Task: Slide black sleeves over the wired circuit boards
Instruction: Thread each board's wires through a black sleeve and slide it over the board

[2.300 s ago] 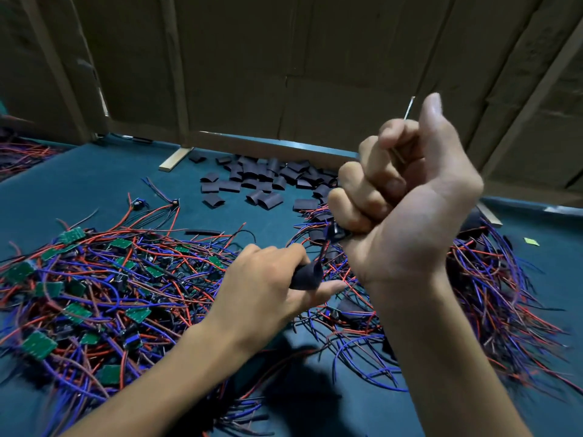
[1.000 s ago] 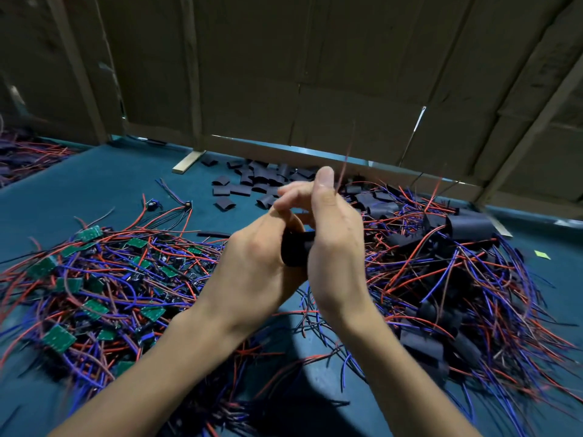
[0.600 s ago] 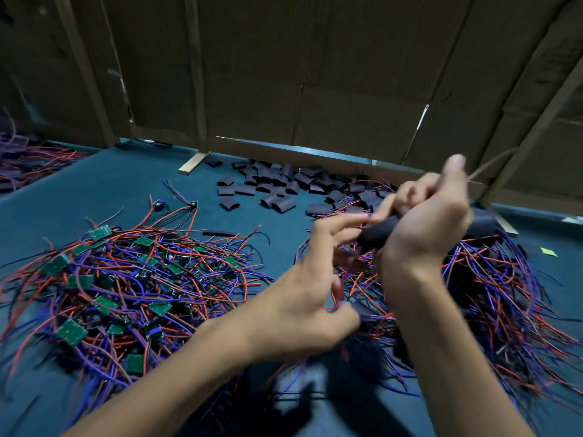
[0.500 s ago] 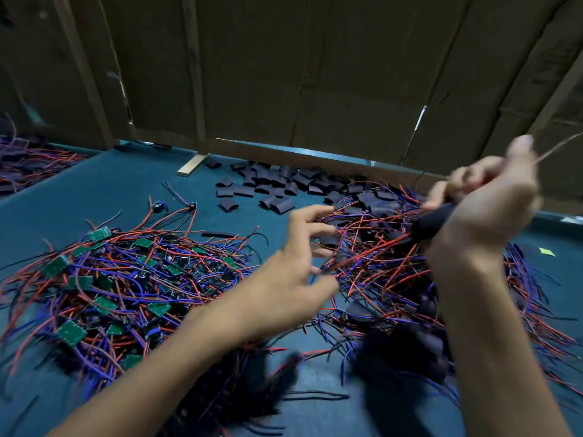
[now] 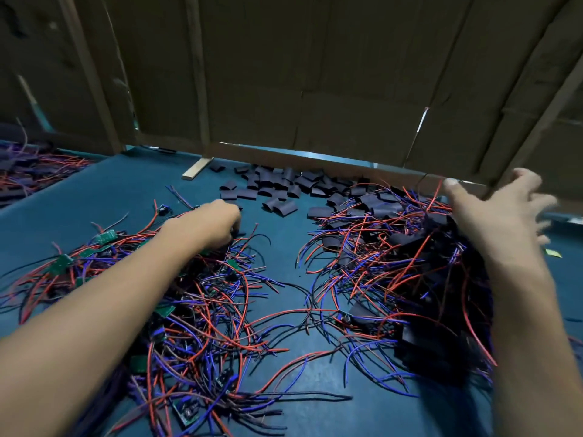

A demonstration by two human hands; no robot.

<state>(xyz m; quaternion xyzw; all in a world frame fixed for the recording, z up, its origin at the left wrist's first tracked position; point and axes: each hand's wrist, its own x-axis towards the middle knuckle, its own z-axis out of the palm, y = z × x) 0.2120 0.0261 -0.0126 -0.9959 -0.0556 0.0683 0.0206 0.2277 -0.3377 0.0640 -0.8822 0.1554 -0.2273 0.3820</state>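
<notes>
- The left hand (image 5: 210, 224) reaches forward into the far edge of the left pile of bare boards (image 5: 164, 288), green boards tangled in red, blue and black wires. Its fingers curl down into the wires; whether they pinch anything there cannot be told.
- The right hand (image 5: 495, 216) hovers above the right pile of sleeved boards (image 5: 410, 272), fingers spread loosely and holding nothing; it is motion-blurred.
- The loose black sleeves (image 5: 277, 190) lie scattered at the far middle of the table, beyond both hands and nearer the left hand's fingertips than the right's. Some overlap the far edge of the right pile.
- There are no containers; everything lies straight on the teal table (image 5: 120, 190).
- A bare strip of table runs between the two piles, crossed by stray wire ends near the front.
- A cardboard wall (image 5: 315, 74) closes the far edge just behind the sleeves, with a small wooden strip (image 5: 197, 168) at its foot.
- Another wire heap (image 5: 31, 168) sits at the far left edge, well apart from the left pile.
</notes>
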